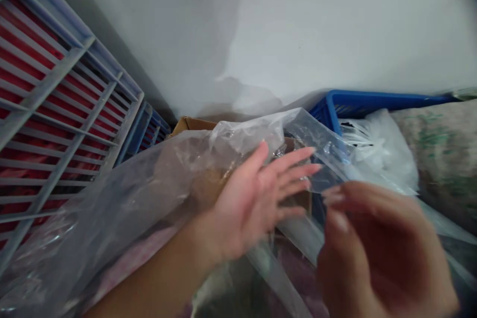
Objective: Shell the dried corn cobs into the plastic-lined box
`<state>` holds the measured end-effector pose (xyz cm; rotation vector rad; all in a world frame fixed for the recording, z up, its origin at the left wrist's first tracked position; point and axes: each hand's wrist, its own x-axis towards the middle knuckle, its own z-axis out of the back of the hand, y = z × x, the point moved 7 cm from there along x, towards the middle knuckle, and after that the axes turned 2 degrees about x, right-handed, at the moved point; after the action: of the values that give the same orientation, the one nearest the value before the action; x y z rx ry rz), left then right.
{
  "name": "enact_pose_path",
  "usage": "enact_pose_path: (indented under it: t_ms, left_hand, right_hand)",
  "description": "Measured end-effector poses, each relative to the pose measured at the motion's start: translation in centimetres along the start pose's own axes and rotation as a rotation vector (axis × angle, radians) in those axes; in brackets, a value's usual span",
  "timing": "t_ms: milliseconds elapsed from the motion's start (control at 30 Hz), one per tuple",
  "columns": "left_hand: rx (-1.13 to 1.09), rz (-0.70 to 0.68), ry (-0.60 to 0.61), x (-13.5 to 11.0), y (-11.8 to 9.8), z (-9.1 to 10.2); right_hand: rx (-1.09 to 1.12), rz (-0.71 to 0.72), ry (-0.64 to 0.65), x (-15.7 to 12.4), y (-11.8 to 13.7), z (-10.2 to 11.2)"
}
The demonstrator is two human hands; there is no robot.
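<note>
My left hand [257, 198] is stretched out with fingers spread, palm up, against a large sheet of clear plastic [149, 198] that drapes over a brown cardboard box [190, 124]. It holds nothing. My right hand [376, 248] is close to the camera at the lower right, blurred, its fingers curled and pinching the edge of the clear plastic near the left fingertips. The plastic hides most of what lies in the box.
Grey-blue slatted crates [63, 94] with red contents stand stacked at the left. A blue plastic basket [357, 102] holding a white plastic bag [380, 149] sits at the right, beside a mottled green-and-white bundle [439, 159]. A pale wall [298, 25] rises behind.
</note>
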<state>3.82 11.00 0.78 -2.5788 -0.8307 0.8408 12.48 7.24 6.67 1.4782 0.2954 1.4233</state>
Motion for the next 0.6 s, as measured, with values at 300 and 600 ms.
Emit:
enact_pose_path:
  t_ms: [300,600]
  left_hand:
    - [0.694,-0.323,-0.545,0.2,-3.6,4.0]
    - [0.68,-0.233,-0.548,-0.1,-4.1,5.3]
  right_hand:
    - [0.236,-0.602,0.815,-1.6,-3.1,-3.7]
    - [0.313,-0.519,1.107,-3.2,-1.0,-4.6]
